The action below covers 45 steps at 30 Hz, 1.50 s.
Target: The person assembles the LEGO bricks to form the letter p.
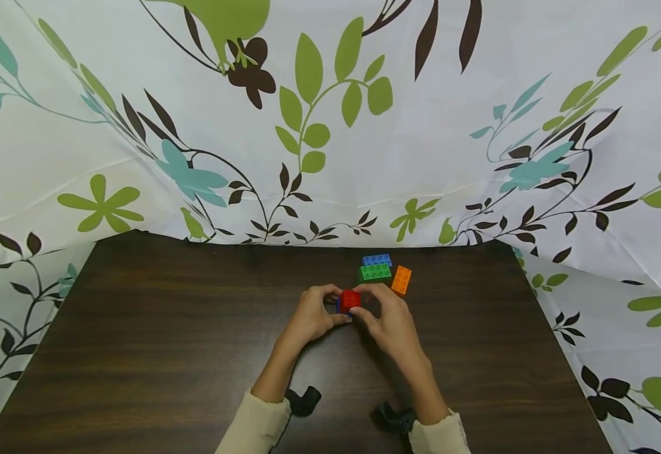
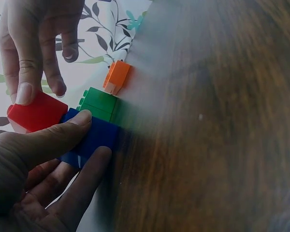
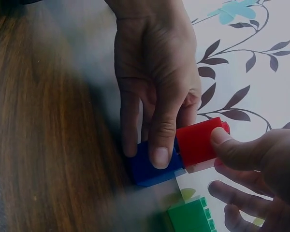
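Note:
Near the middle of the dark table, a red toy building brick [image 1: 350, 299] sits on top of a blue brick [image 3: 152, 171], touching it. My left hand [image 1: 312, 315] grips the blue brick low down, its thumb on the near side. From the right, my right hand [image 1: 387, 318] pinches the red brick between thumb and fingers. Studs show on the red brick's top. Whether the two bricks are fully pressed together I cannot tell. In the head view the blue brick is mostly hidden beneath the red one.
Behind the hands lie a green brick [image 1: 374, 272], another blue brick [image 1: 377, 260] close behind it, and an orange brick [image 1: 401, 280] to their right. A patterned cloth [image 1: 342, 189] rises at the table's back edge. Black wrist mounts [image 1: 303, 401] hang by both sleeves.

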Available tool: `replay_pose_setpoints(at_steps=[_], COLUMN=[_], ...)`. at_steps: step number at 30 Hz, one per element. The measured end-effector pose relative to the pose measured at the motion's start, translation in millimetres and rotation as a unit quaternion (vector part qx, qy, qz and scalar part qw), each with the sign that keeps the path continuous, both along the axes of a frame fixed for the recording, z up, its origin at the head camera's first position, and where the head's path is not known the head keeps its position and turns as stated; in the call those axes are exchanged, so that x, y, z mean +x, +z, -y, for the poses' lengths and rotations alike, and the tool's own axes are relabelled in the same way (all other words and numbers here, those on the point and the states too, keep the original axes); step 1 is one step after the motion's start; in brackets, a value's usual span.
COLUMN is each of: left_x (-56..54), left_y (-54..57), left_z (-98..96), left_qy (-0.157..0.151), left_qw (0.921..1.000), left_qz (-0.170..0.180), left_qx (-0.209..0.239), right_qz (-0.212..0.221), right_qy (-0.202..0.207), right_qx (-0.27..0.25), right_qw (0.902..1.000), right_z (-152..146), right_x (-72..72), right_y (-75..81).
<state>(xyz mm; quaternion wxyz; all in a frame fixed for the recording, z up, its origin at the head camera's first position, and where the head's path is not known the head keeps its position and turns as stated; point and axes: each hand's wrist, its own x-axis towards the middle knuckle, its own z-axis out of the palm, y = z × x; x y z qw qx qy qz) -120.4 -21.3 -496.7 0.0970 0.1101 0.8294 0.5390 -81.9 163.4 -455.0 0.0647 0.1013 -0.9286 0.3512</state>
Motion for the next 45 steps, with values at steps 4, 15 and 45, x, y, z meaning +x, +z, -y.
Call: replay_pose_setpoints(at_steps=[4,15,45], left_x=[-0.8,-0.5,-2.7], left_y=[1.7,2.6,1.5], left_z=[0.3,-2.2,-5.6], left_qy=[0.000,0.001,0.018], left_qw=[1.0000,0.9999,0.9996], left_qz=[-0.003,-0.002,-0.015], left_qx=[0.000,-0.011,-0.015], right_qz=[-0.005,-0.002,-0.020], right_qy=[0.000,-0.006,-0.004], right_qx=[0.008,0.045,0.150], right_qw=[1.0000,0.9990,0.9885], right_z=[0.7,2.7,8.7], right_x=[-0.9,-1.1,-6.6], right_y=[1.0,4.1,16.5])
